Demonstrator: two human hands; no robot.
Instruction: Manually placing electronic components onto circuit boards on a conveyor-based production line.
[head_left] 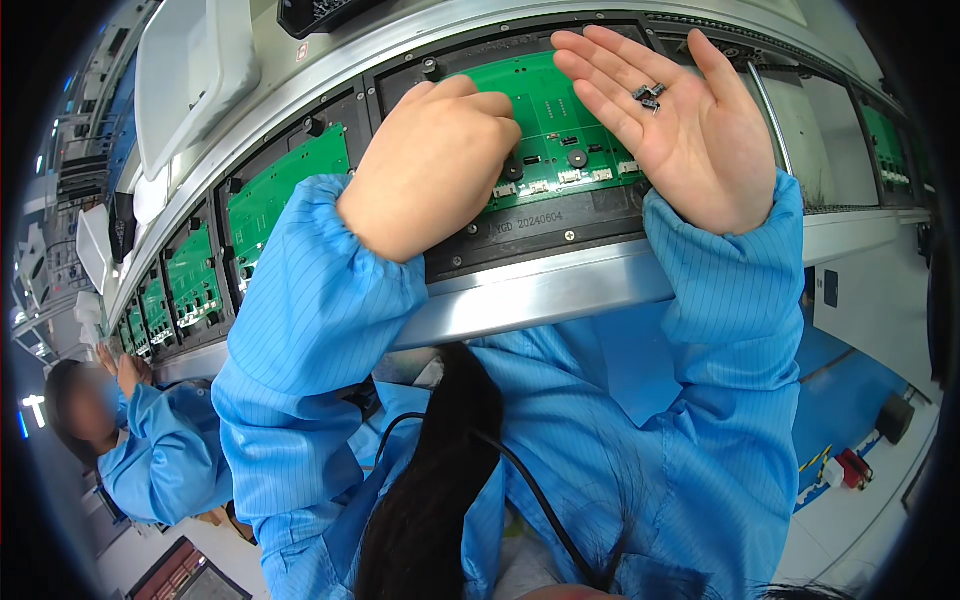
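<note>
My left hand (440, 165) is closed over the left part of a green circuit board (500, 80), its back toward me. Its fingertips are hidden, so I cannot make out what they hold. On the right, my right hand (700, 150) lies palm up with fingers stretched out. Several small black electronic components (649, 97) with thin metal leads rest loose on that palm. The board sits in a black frame (560, 222) and carries white connectors (570, 177) and a round black part (577, 158) along its near side.
More framed boards (285, 190) continue leftward along the line. A metal rail (540, 300) runs along the near edge. A white bin (190, 80) stands at the upper left, beside a black tray (330, 12). Another person in a blue smock (165, 460) works at the lower left.
</note>
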